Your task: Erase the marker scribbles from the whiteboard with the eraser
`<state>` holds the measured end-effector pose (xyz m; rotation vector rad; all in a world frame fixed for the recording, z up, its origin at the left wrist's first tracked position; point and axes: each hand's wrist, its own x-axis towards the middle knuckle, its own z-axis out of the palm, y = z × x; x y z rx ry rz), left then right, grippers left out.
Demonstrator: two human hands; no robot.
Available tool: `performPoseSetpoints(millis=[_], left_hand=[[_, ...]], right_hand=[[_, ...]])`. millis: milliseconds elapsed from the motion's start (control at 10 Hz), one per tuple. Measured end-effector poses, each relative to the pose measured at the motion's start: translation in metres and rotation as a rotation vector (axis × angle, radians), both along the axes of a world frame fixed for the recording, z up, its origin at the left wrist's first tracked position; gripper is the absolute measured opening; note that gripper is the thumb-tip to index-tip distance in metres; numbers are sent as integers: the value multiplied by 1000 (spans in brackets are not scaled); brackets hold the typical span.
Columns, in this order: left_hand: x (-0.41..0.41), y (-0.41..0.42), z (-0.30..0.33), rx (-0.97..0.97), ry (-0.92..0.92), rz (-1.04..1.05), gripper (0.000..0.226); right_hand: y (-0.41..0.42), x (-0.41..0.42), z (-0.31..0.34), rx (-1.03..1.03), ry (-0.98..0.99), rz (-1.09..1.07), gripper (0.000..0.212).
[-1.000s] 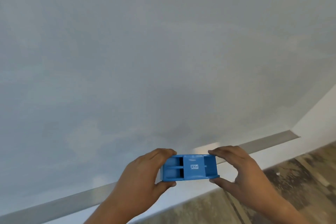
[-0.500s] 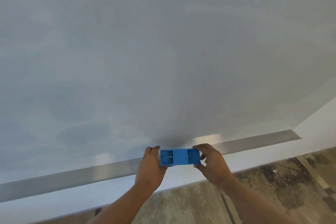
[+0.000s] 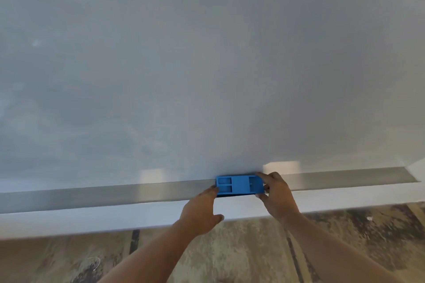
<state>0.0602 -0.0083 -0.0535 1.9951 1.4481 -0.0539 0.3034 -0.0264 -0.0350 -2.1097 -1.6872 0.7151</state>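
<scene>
Eraser: blue, on tray, pinched by right hand; left hand open, steadying; release gently.

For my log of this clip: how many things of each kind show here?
Hands: 2, left hand and right hand
Blue eraser: 1
Whiteboard: 1
Metal ledge: 1
Total: 5

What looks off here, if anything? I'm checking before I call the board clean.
Nothing is broken or spilled. The whiteboard shows no scribbles, only a faint cloudy haze on its left part. The blue eraser sits level on the metal tray, right hand gripping it, left hand at its end.
</scene>
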Motion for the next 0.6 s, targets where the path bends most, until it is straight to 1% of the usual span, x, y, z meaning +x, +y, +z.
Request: performPoseSetpoints(millis=[100, 200, 300, 400, 500, 600], left_hand=[[3, 0, 2, 73, 44, -51, 86], [5, 1, 5, 141, 118, -144, 87], [4, -2, 5, 123, 248, -279, 97], [1, -3, 6, 100, 323, -343, 103], [-2, -2, 11, 95, 286, -311, 99], [-15, -6, 18, 91, 191, -229, 93]], right_hand=[[0, -1, -7, 18, -1, -23, 62], [-7, -6, -12, 30, 1, -87, 62], [-18, -11, -17, 33, -124, -84, 60], [-24, -16, -17, -8, -222, -70, 61], [-26, -22, -18, -26, -282, -33, 66], [-37, -28, -18, -29, -319, -22, 74]])
